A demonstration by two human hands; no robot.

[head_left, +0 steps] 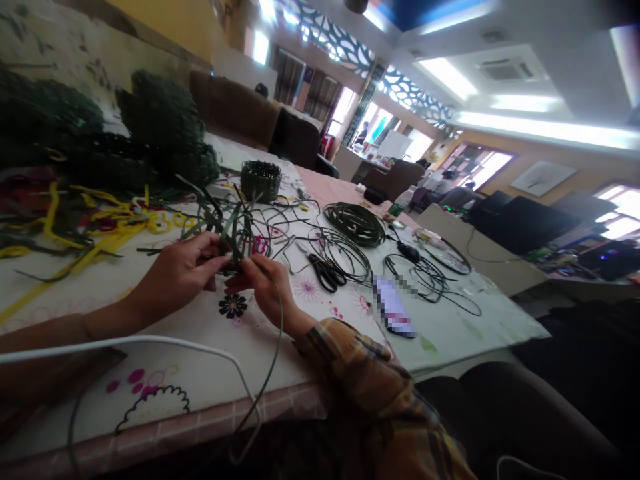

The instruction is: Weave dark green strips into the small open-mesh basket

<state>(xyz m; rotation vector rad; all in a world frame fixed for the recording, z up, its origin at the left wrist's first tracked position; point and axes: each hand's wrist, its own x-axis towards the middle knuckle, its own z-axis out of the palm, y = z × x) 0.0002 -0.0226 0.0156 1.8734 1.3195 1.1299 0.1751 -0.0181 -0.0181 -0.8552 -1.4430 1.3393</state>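
Between my two hands is a small piece of dark green strip weaving, its loose ends sticking up and outward. My left hand pinches its left side with thumb and fingers. On the right side, my right hand is closed on the same weaving, and a long thin green strip trails from it down over the table edge. Behind the hands stands a finished-looking round woven basket. Black-handled scissors lie to the right of my right hand. The fingertips partly hide the weaving's lower part.
A coil of dark green strip and loose loops lie beyond the scissors. Yellow strips and stacked dark green woven pieces are at left. A white cable crosses in front of my left forearm. A partly blurred lilac item lies right.
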